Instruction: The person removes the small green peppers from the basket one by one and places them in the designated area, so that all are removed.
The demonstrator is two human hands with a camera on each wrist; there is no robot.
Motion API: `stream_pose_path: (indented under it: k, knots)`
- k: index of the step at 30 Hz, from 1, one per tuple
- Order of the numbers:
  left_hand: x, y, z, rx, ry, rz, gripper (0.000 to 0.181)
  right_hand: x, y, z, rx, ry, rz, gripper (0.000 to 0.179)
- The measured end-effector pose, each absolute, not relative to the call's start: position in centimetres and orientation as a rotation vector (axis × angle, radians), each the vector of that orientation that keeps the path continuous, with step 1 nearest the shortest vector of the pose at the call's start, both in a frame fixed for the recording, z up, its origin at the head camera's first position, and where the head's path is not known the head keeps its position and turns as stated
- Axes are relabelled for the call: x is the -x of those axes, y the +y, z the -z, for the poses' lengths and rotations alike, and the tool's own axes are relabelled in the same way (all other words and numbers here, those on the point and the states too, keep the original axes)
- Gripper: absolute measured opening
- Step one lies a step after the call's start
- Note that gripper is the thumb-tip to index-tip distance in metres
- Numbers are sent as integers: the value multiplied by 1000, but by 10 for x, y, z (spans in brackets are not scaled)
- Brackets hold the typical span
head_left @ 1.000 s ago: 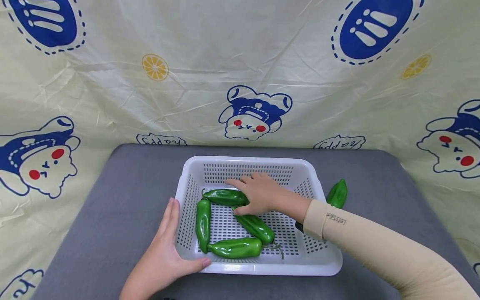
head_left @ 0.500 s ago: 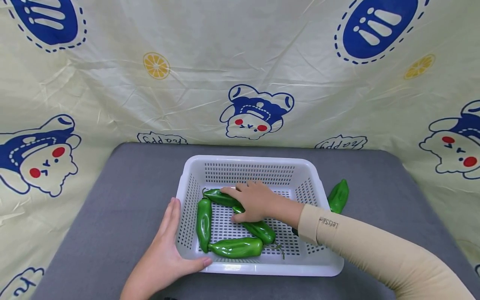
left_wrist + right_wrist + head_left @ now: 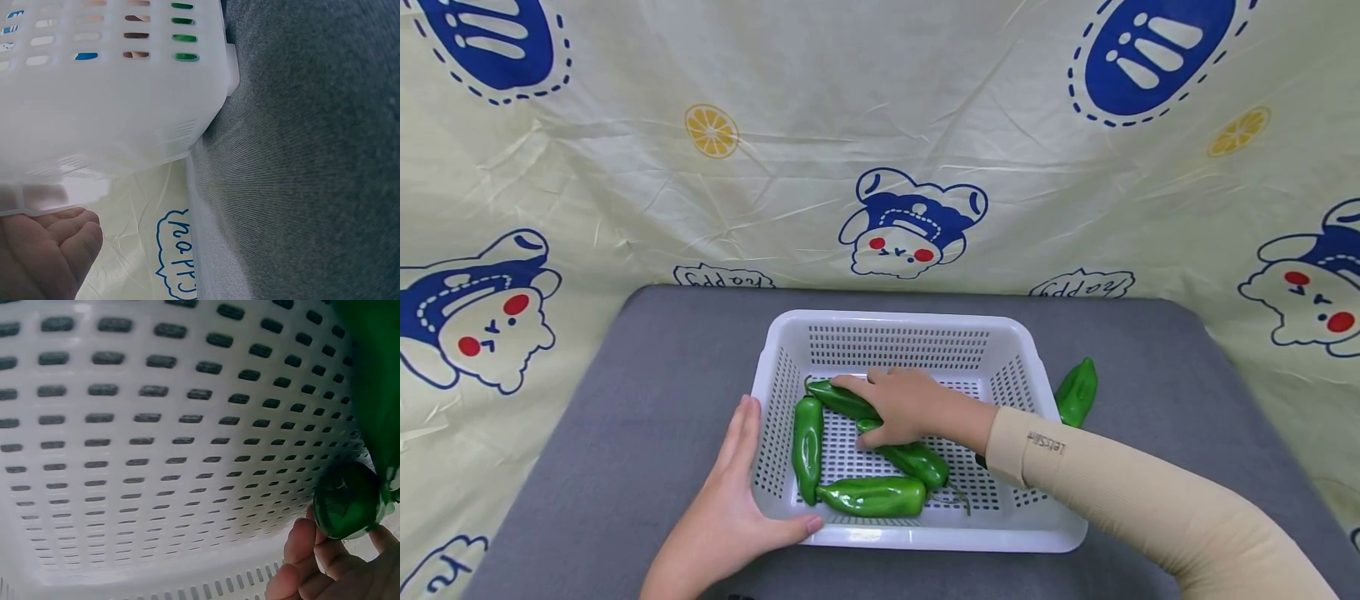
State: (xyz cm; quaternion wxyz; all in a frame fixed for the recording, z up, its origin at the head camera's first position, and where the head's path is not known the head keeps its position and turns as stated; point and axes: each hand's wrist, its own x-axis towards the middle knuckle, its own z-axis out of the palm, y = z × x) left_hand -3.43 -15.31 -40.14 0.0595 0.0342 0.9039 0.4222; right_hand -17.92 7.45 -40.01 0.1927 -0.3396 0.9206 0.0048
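By the left hand (image 3: 722, 496), with fingers straight and thumb stretched out, the white basket (image 3: 940, 537) is being touched at its left near corner. Inside, the far green pepper (image 3: 841, 400) is being gripped by the bent fingers of the right hand (image 3: 906, 404), beside three other peppers (image 3: 872, 497). Another pepper (image 3: 1077, 392) is being left on the desk (image 3: 685, 350), at right. "LetsSlim" is being shown on the sleeve (image 3: 1120, 483), "happy" on the cloth (image 3: 775, 208).

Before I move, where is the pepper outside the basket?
In the head view, the loose pepper lies on the gray table, just right of the white basket, just beyond the beige sleeve.
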Motion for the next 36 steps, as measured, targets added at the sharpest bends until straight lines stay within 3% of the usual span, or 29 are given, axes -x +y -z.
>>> stream_pose_path:
  k: [24, 36]
  knots:
    - [35, -153, 404, -139, 2768, -1272, 140, 187, 68, 401, 938, 2407, -19, 98]
    - [34, -154, 404, -144, 2778, -1273, 139, 186, 63, 392, 931, 2348, -195, 92]
